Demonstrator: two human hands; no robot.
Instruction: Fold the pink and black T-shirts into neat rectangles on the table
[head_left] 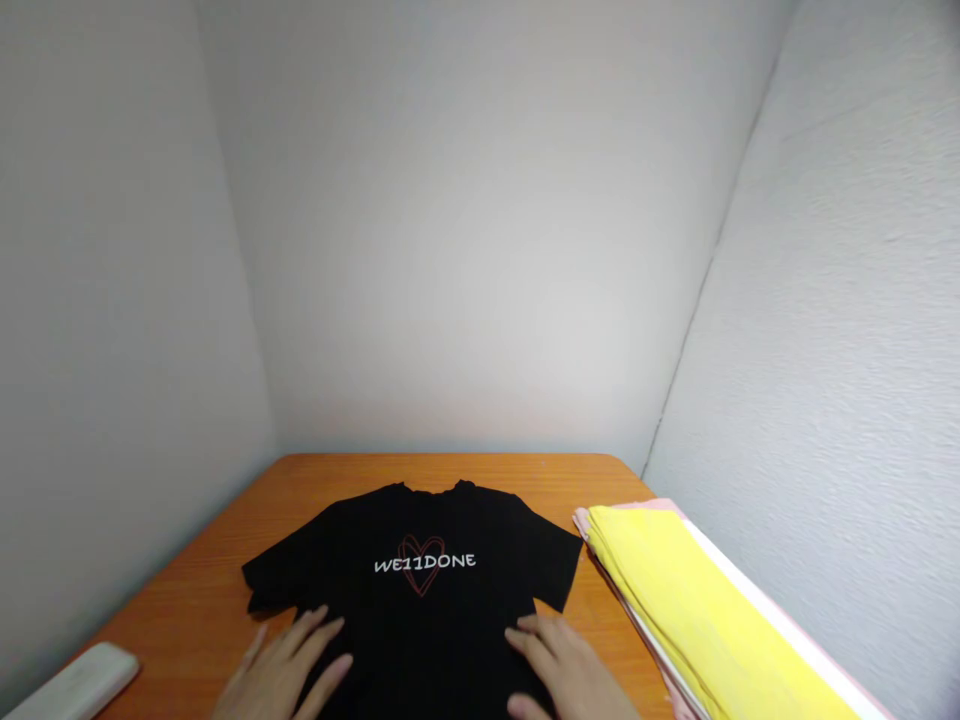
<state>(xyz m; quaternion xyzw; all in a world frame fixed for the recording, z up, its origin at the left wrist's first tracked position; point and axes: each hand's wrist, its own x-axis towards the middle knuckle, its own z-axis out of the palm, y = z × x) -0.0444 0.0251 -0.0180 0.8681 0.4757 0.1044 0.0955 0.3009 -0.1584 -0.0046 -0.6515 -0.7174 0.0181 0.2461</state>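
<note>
Lying flat and face-up on the orange table (187, 590), the black T-shirt (420, 590) sits beneath both palms. Left hand (289, 670) and right hand (566, 670) rest open on its lower half, fingers spread, gripping nothing. Folded yellow cloth (690, 610) lies just right.

Head view, near, forward-down over table (225, 540) corner

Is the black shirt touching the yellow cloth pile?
Apart. The head view shows a strip of orange table between the black shirt sleeve and the yellow cloth pile.
</note>
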